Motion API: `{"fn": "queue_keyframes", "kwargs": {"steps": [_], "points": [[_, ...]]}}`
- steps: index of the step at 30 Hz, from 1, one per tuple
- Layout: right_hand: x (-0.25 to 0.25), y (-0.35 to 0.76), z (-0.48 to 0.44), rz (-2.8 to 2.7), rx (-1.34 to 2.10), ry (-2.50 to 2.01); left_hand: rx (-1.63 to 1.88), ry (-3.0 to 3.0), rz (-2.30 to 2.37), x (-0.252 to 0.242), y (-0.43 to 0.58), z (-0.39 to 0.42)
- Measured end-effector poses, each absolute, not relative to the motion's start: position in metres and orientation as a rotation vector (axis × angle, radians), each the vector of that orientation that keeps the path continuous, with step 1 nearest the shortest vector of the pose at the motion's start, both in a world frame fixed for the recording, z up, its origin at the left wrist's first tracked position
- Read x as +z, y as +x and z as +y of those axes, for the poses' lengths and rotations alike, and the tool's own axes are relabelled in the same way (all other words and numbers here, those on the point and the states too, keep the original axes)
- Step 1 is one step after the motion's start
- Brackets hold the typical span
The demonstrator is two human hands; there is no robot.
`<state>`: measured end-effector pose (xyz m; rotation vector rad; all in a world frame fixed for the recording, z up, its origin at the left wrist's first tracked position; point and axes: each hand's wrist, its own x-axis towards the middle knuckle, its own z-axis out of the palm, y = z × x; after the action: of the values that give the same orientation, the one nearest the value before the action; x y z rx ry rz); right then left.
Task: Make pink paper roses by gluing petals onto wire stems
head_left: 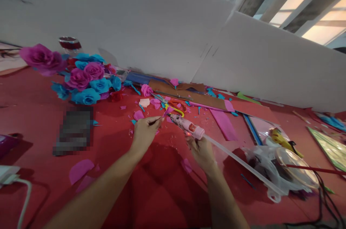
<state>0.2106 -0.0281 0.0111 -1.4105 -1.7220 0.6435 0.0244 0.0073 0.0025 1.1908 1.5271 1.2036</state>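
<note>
My right hand (201, 151) is wrapped round a pink hot glue gun (190, 127), whose red light glows near the fingers. A long white glue stick (243, 166) runs out of its back end to the lower right. The gun's dirty nozzle points left, at a small purple paper piece (167, 111). My left hand (146, 128) pinches that piece between thumb and fingertips, close to the nozzle. Just beyond the tip lie scissors with orange and yellow handles (177, 108). A pink paper rose (146, 90) rests behind them.
Pink, blue and red paper flowers (86, 81) are bunched at the left. A blurred dark object (75, 128) lies before them. Paper scraps and brown strips (173, 90) line the wall. At the right are a plastic bag (259, 157), a yellow tool (283, 140) and dark cables (324, 196).
</note>
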Motion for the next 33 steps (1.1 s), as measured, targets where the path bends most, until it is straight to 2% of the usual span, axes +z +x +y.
{"fn": "queue_keyframes", "kwargs": {"steps": [4, 9, 12, 15, 17, 21, 23, 27, 33], "points": [[0.01, 0.222, -0.024, -1.625, 0.515, -1.521, 1.259, 1.004, 1.397, 0.003, 0.025, 0.01], [0.002, 0.251, -0.014, -1.784, 0.081, -2.092, 1.318, 0.903, 1.258, 0.006, 0.024, 0.011], [0.002, 0.262, -0.012, -1.831, -0.05, -2.345, 1.341, 0.928, 1.216, 0.01, 0.023, 0.01], [0.015, 0.25, -0.013, -1.711, -0.118, -2.236, 1.307, 0.985, 1.172, 0.012, 0.024, 0.006], [0.028, 0.229, -0.012, -1.661, 0.067, -1.924, 1.286, 1.027, 1.135, 0.013, 0.025, 0.004], [0.039, 0.183, -0.002, -1.459, 0.895, -1.35, 1.252, 1.08, 1.06, 0.013, 0.028, 0.001], [0.036, 0.169, 0.001, -1.296, 1.068, -1.218, 1.238, 1.094, 1.058, 0.013, 0.028, 0.001], [0.025, 0.163, 0.001, -1.09, 1.078, -1.153, 1.203, 1.109, 1.085, 0.011, 0.03, 0.001], [0.018, 0.167, -0.001, -1.125, 1.025, -1.161, 1.156, 1.176, 1.142, 0.008, 0.034, -0.001]]}}
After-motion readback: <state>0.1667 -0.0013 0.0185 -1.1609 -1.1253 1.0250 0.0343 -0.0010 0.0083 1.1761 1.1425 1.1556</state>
